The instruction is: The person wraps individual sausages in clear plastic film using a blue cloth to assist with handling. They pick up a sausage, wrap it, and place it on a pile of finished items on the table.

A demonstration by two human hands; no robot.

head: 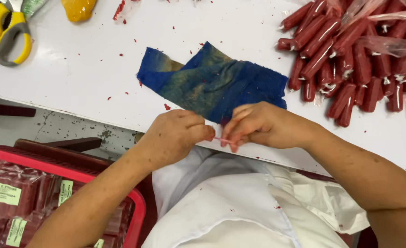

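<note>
Two bare forearms reach in from the lower corners and meet at the near edge of a white table [74,69]. At far left lie yellow-handled scissors [8,32] near the table's far-left corner, with a red crate [139,202] of labelled packets below the edge. The left hand [175,135], knuckles up and fingers curled, pinches one end of a thin pink strip [222,139]; the right hand [255,126], wrist bent inward, pinches the other end. The strip runs roughly left to right between the fingertips, just over the table's near edge. Behind both hands a stained blue cloth [212,80] lies flat. A heap of red wrapped sticks [350,59] fills the far-right corner.
</note>
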